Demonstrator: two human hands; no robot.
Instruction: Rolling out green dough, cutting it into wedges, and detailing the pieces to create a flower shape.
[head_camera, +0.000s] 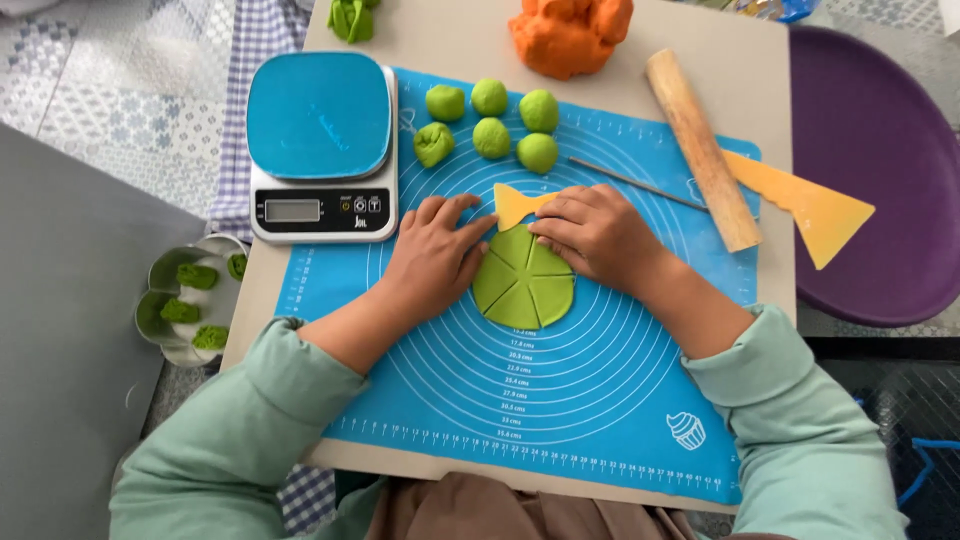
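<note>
Both forearms, in pale green sleeves, reach in from the mat's near edge and converge. The left hand (435, 255) lies palm down, fingers spread; the right hand (592, 232) is curled, fingertips pressing down.
</note>
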